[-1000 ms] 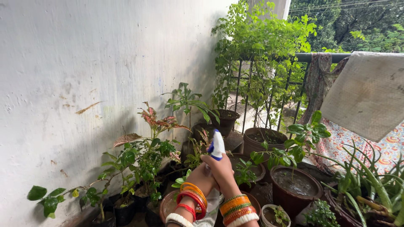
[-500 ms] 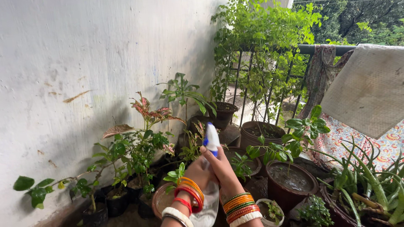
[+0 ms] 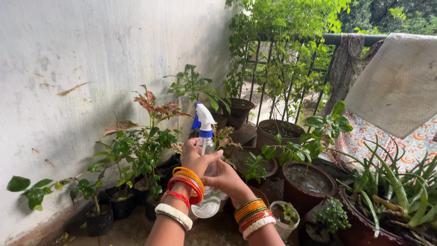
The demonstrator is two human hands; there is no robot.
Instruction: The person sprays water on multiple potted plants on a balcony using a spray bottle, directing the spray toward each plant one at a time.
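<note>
spray bottle (image 3: 205, 168) swung upright and leftward since before
left hand (image 3: 196, 159) wrapped round its neck; right hand (image 3: 227, 180) cupping its clear body; potted plants (image 3: 145, 155) just beyond

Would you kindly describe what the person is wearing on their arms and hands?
Both forearms are bare, with no sleeves or gloves. The left wrist carries a stack of orange and red bangles plus a wider cream one. The right wrist carries orange, green and red bangles ending in a cream one.
</note>
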